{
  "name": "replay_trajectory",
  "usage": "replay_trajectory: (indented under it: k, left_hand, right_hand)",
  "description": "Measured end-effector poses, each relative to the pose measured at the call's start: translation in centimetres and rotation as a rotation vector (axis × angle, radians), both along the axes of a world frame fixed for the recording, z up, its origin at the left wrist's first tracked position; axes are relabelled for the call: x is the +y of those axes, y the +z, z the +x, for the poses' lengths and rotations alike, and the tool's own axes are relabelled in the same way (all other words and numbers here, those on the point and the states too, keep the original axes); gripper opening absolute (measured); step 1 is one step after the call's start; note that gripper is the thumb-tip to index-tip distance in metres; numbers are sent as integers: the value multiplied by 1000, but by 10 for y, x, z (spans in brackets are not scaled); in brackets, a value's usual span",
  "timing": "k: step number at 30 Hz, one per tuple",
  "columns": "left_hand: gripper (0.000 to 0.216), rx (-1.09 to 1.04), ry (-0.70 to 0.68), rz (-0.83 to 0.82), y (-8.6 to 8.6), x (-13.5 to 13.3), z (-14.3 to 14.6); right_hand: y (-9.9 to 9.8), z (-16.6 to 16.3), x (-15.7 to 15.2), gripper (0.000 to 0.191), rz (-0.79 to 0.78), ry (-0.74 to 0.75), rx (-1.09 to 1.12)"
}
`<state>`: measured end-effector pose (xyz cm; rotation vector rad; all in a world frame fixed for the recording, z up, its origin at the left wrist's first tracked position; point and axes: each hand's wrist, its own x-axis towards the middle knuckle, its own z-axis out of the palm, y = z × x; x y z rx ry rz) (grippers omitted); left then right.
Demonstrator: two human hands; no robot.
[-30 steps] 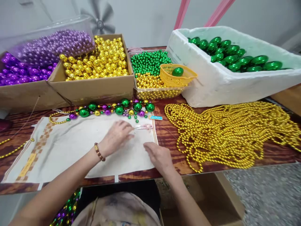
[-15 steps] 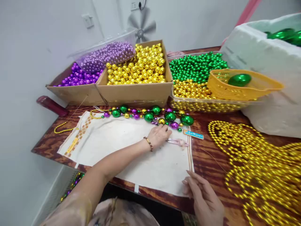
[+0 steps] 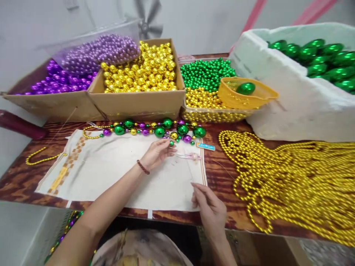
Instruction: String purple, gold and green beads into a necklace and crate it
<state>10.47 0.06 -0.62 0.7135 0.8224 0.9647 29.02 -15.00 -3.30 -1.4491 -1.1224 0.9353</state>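
My left hand (image 3: 158, 152) hovers palm-up over the white cloth (image 3: 111, 170), fingers curled in a pinch near small green beads (image 3: 172, 143) beside the pink snips (image 3: 188, 156); what it pinches is too small to name. My right hand (image 3: 209, 208) is at the cloth's near right corner, fingers pinched on a thin thread (image 3: 222, 168) that runs toward the gold strands. A strung row of green, purple and gold beads (image 3: 155, 129) lies along the cloth's far edge.
Boxes of purple beads (image 3: 55, 81) and gold beads (image 3: 138, 72), a tray of small green and gold beads (image 3: 206, 85), a yellow basket (image 3: 244, 98) and a white foam box (image 3: 302, 99) of green beads line the back. Gold bead strands (image 3: 294, 181) cover the right.
My left hand has turned from flat on the cloth to palm-up with fingers pinched. My right hand has lifted off the cloth to its near corner. The camera swung left, then back.
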Motion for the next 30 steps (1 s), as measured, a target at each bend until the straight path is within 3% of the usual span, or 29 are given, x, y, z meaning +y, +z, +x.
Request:
replay_trajectory:
  k: [4, 11, 30]
  left_hand:
    - [25, -179, 21, -124, 13, -11, -10]
    - [24, -226, 40, -96, 18, -19, -11]
    - [28, -150, 67, -54, 14, -14, -18]
  right_hand:
    - [11, -5, 2, 25, 44, 66, -117]
    - [26, -13, 8, 24, 101, 131, -236]
    - [15, -17, 10, 25, 82, 147, -307]
